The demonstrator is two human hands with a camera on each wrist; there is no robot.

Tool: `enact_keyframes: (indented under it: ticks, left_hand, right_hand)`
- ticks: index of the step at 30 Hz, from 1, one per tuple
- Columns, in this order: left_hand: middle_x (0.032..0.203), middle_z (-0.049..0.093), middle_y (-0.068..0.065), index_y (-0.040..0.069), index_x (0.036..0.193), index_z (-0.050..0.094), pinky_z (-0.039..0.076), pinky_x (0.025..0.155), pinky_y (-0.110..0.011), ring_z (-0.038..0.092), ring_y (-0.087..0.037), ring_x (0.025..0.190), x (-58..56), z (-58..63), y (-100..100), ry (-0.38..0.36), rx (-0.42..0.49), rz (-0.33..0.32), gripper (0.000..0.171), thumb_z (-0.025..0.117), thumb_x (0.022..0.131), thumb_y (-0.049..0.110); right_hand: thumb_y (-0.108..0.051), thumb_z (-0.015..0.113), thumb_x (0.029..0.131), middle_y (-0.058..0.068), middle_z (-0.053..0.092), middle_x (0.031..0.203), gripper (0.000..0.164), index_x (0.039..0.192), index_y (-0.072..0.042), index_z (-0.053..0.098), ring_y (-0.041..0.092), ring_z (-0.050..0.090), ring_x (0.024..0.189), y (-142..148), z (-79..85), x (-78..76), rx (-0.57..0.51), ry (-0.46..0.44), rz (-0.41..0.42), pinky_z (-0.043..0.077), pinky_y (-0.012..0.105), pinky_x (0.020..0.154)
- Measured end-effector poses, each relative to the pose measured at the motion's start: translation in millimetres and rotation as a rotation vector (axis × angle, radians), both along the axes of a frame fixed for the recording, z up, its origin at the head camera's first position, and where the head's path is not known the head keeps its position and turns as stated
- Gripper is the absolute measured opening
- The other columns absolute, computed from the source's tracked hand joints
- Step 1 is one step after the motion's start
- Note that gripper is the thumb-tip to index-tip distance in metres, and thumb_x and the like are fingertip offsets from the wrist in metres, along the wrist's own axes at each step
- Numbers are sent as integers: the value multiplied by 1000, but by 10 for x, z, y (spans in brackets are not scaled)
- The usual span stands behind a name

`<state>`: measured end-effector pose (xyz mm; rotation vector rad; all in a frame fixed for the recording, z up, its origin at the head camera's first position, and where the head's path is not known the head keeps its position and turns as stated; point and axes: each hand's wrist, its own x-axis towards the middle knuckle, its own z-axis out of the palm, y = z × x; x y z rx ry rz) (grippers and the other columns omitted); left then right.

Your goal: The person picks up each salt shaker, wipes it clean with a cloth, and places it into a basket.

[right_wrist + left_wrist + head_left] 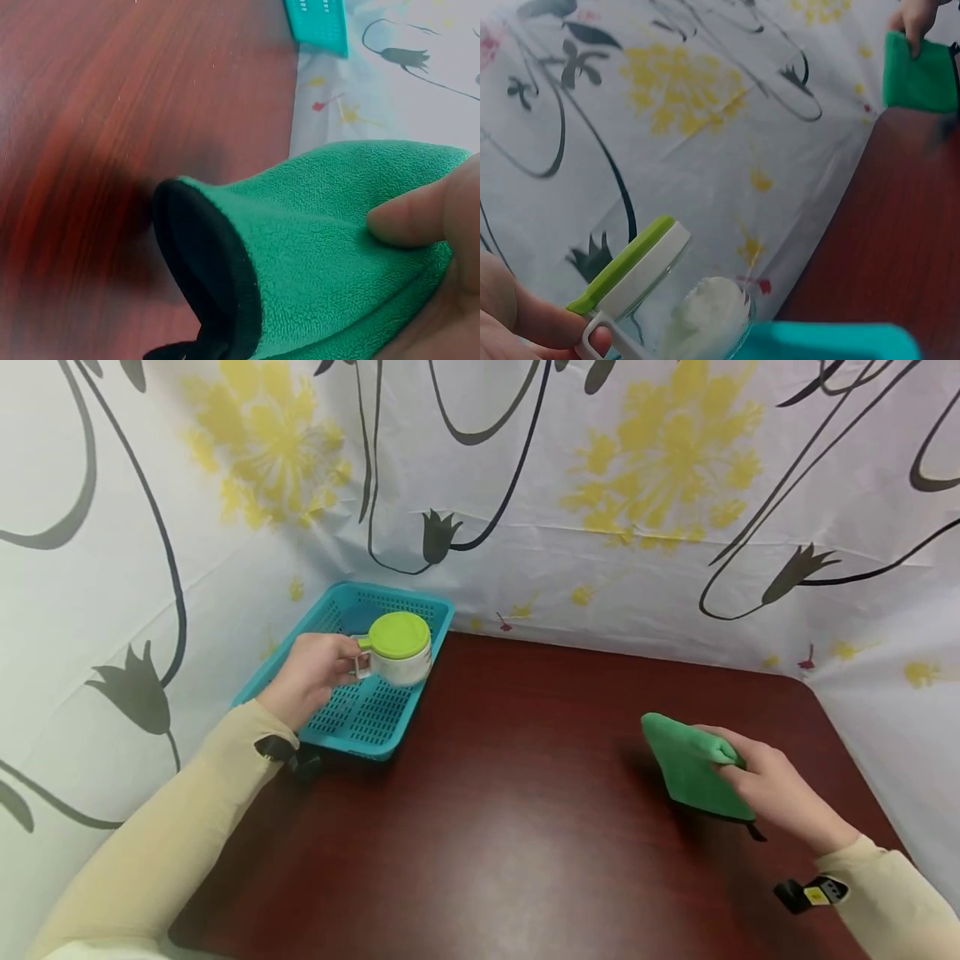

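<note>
Over the basket, my left hand grips a seasoning jar by its side handle. The jar has a lime-green lid and clear walls; in the left wrist view white powder shows inside it. On the right, my right hand pinches a green terry cleaning mitt, thumb pressed into the fabric. In the right wrist view the mitt's black-trimmed opening gapes toward the table, with a black loop at its lower corner. Part of the mitt is hidden behind the fingers.
A turquoise perforated basket stands at the back left of the dark red-brown table, beneath the jar. White cloth with yellow flowers and grey stems hangs around the back and sides of the table.
</note>
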<state>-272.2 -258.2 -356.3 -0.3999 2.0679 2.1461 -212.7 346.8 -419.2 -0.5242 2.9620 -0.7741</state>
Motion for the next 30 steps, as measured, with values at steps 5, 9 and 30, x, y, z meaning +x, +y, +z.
enact_keyframes:
  ticks: [5,9,30]
  left_hand:
    - [137,50,-10,-2,119,60,43,106,-49,60,-27,112,-150,-71,-70,-52,-8,17,27,54,93,2]
    - [138,49,-9,0,125,58,43,105,-48,59,-28,116,-232,-134,-139,-84,2,49,30,54,95,4]
    - [132,55,-21,-9,135,51,47,102,-43,56,-31,115,-497,-643,-330,-240,-123,78,45,54,91,-2]
  right_hand:
    - [-15,56,102,10,56,140,53,150,-35,46,22,56,113,113,59,-9,41,58,-28,48,25,73]
    - [-2,59,95,10,57,137,60,148,-30,50,25,55,106,174,127,-71,90,124,-36,45,35,73]
    - [3,56,75,11,57,130,67,138,-19,57,39,59,107,365,-98,-191,341,326,-73,46,58,53]
